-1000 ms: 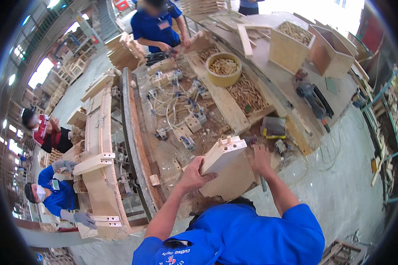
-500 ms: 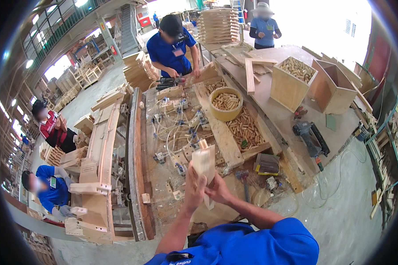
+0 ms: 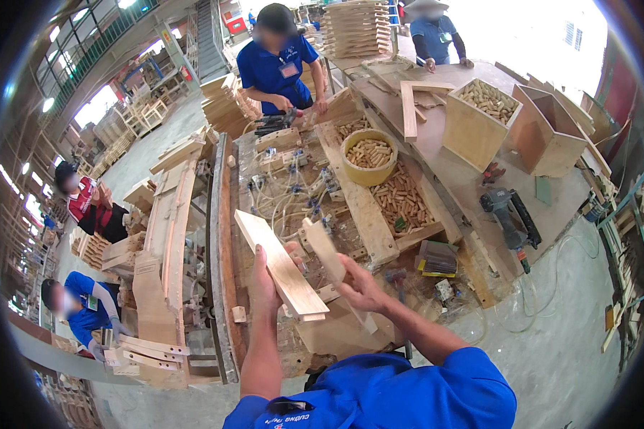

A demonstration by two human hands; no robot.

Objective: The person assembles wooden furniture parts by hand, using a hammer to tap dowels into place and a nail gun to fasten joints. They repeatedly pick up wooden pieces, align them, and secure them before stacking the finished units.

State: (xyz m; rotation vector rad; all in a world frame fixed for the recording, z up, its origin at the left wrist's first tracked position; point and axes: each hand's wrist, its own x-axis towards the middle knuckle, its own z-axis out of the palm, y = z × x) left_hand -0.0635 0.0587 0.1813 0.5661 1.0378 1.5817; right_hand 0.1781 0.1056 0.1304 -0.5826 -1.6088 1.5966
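Your left hand (image 3: pixel 265 275) grips a flat wooden board (image 3: pixel 279 264) from beneath, tilted up off the tabletop (image 3: pixel 350 193), while your right hand (image 3: pixel 358 286) closes around a second, narrower piece (image 3: pixel 323 247) just beside it, apparently for matching their edges.

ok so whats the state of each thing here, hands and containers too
left hand: gripping a flat wooden board, tilted
right hand: holding a second wooden piece, raised off the bench
round tub: open, full of dowels
wooden box: open, full of dowels
power tool: lying unheld
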